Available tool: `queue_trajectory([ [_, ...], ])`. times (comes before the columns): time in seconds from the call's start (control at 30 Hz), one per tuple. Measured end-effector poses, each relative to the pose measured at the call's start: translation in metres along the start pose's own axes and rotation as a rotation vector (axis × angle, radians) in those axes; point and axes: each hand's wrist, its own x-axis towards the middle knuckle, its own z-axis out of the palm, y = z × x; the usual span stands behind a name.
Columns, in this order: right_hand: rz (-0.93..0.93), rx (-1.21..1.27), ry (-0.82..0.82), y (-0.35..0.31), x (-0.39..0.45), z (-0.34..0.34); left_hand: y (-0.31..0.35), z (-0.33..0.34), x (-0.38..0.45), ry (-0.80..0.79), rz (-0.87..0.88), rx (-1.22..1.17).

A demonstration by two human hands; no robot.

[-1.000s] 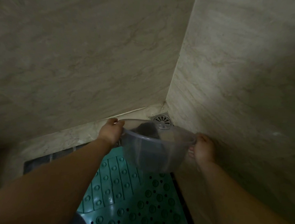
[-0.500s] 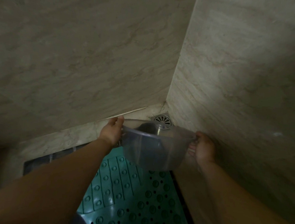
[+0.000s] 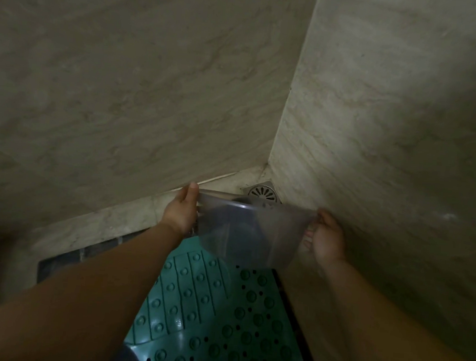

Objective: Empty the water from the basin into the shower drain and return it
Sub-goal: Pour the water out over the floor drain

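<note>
Translucent plastic basin (image 3: 251, 232) tipping toward round slotted metal drain (image 3: 262, 194) in marble corner | left hand (image 3: 181, 213), right hand (image 3: 326, 238) both gripping rim | above studded teal mat (image 3: 214, 315)

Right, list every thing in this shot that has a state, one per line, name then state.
basin: clear plastic, held off the floor, tipped away from the person toward the drain
left hand: gripping the basin's left rim, thumb on top
right hand: gripping the basin's right rim
drain: slotted metal cover in place, in the floor corner, partly hidden by the basin's far rim
shower mat: green, lying flat on the floor under the basin
</note>
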Motion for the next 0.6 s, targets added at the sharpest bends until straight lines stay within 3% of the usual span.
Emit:
queue_trajectory([
  [0.6,-0.068,0.06,-0.096,-0.003,-0.0018,0.0014,0.0019,-0.0028,0.0015,-0.032,-0.015,0.015],
])
